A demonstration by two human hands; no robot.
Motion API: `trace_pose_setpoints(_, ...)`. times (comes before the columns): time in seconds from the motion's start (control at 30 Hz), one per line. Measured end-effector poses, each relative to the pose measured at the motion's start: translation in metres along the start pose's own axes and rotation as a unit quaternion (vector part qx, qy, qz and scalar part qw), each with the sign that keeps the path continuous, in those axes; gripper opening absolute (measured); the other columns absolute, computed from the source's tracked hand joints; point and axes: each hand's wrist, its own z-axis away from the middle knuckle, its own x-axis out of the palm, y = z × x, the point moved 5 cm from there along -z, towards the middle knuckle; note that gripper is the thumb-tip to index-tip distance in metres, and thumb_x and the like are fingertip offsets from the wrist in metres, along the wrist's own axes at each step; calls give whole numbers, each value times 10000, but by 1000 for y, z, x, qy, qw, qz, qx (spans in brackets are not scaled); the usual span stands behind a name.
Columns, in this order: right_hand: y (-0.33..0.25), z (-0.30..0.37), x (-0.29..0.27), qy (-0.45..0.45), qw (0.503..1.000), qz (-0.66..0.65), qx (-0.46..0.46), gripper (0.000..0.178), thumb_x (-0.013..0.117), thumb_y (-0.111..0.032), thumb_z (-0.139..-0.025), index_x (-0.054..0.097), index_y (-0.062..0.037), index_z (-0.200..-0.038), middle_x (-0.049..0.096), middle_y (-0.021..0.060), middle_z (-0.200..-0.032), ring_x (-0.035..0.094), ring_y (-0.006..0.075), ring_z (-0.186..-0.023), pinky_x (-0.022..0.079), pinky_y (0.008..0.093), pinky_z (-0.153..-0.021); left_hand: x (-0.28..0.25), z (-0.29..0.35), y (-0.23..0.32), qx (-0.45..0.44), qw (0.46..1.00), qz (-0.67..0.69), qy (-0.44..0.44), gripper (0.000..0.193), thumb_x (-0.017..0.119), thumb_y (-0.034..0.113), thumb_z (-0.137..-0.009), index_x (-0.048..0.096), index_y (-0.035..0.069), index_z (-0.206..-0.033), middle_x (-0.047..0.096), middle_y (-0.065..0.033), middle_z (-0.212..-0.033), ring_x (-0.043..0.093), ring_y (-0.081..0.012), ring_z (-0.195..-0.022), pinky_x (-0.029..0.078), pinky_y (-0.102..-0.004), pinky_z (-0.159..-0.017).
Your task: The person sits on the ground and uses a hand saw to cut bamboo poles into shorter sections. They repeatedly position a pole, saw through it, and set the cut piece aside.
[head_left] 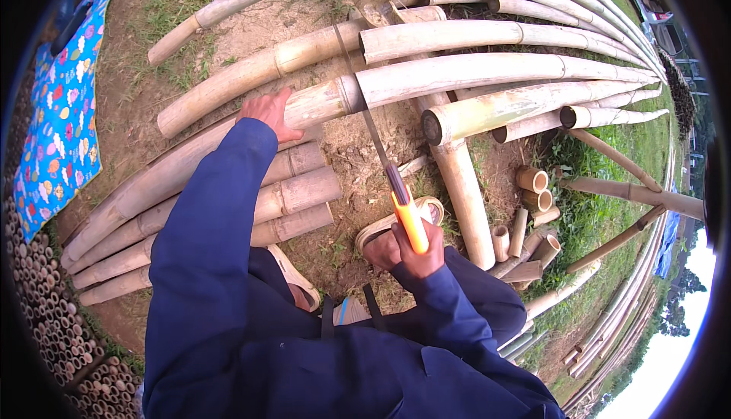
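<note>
Right hand (417, 250) closed around orange-handled hand saw (381, 156), blade across long pale bamboo pole (426, 84) lying on ground. Left hand (268, 113) flat, bracing pole. Risk: pole rolls, blade binds or skips toward left hand.

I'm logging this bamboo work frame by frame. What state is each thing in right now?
Left hand: pressed flat on the bamboo pole.
Right hand: gripping the saw's orange handle.
Saw: blade laid across the pole beside its node.
Bamboo pole: lying across other poles, not cut through.
Short bamboo pieces: cut, piled on the ground.
</note>
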Motion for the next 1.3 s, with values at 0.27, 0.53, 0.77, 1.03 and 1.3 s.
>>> trace_pose_setpoints(0.27, -8, 71, -22, -5, 999, -50, -3, 254, 725, 9, -901, 712, 53, -1151, 762, 176, -954, 755, 218, -889, 572, 327, -821, 5, 9, -12, -18, 1000, 8, 5, 804, 846, 507, -650, 576, 94, -1284, 744, -204, -1019, 728, -393, -969, 549, -495, -910)
trace_pose_setpoints(0.53, -1, -54, 25, 1, 996, -89, 17, 169, 743, -112, -930, 658, 24, -877, 618, 98, -677, 524, 148, -576, 439, 344, -557, -3, 3, 0, -9, 1000, -4, 13, 800, 851, 499, -653, 575, 85, -1280, 745, -210, -1012, 728, -402, -957, 555, -494, -905)
trace_pose_setpoints(0.77, -14, 93, -37, -6, 1000, -29, 10, 283, 683, 37, -911, 715, 46, -1192, 769, 189, -1018, 754, 229, -1012, 565, 328, -898, -1, 5, -1, 4, 1000, 10, 10, 804, 857, 504, -654, 570, 93, -1282, 743, -210, -980, 728, -400, -950, 560, -506, -892)
trace_pose_setpoints(1.03, 4, -21, 25, -10, 991, -132, 17, 161, 717, -96, -955, 639, 12, -866, 562, 63, -643, 480, 112, -581, 427, 330, -544, 8, 13, -1, -14, 1000, -1, -17, 821, 867, 501, -645, 578, 95, -1297, 738, -209, -1034, 720, -400, -979, 553, -489, -923)
trace_pose_setpoints(1.3, 0, 5, -8, -17, 1000, -12, 7, 131, 731, -72, -915, 708, 38, -981, 674, 153, -713, 642, 175, -629, 518, 348, -619, -2, 1, 1, -19, 999, 16, -25, 850, 868, 490, -643, 569, 82, -1326, 735, -216, -1054, 712, -403, -1009, 548, -485, -935)
